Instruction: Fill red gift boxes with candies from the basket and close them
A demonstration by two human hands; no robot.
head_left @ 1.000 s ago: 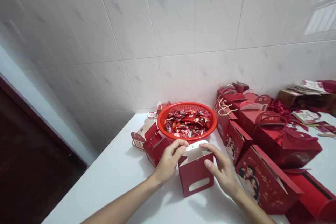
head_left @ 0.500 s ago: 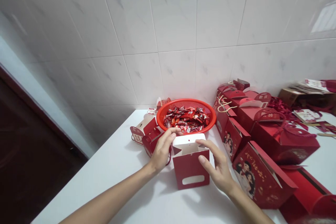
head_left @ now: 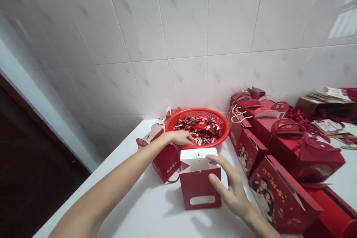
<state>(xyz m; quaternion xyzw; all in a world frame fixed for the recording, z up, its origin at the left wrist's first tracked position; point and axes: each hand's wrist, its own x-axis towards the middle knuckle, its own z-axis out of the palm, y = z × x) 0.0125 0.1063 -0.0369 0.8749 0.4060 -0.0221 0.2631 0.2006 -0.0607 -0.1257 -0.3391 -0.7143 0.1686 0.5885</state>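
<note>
A red paper gift box (head_left: 200, 189) stands upright on the white table, its top open and a white flap raised at the back. My right hand (head_left: 232, 187) holds the box at its right edge, thumb against the front panel and index finger at the raised flap. Just behind, my left hand (head_left: 182, 137) reaches over the near rim of a red plastic basket (head_left: 169, 126). Its fingers are bent and close together, tips down among the wrapped candies (head_left: 205, 128); whatever is between them is hidden.
Beside the basket on the left sits another red box (head_left: 167, 161) with a cord handle. Rows of red gift boxes (head_left: 284, 193) line the right side. Farther right is a brown carton (head_left: 305, 106) topped with flat card pieces. A tiled wall (head_left: 186, 78) rises behind the table.
My left hand has left the box's upper left side and moved forward into the candy basket. My right hand stays on the box. The view has shifted slightly.
</note>
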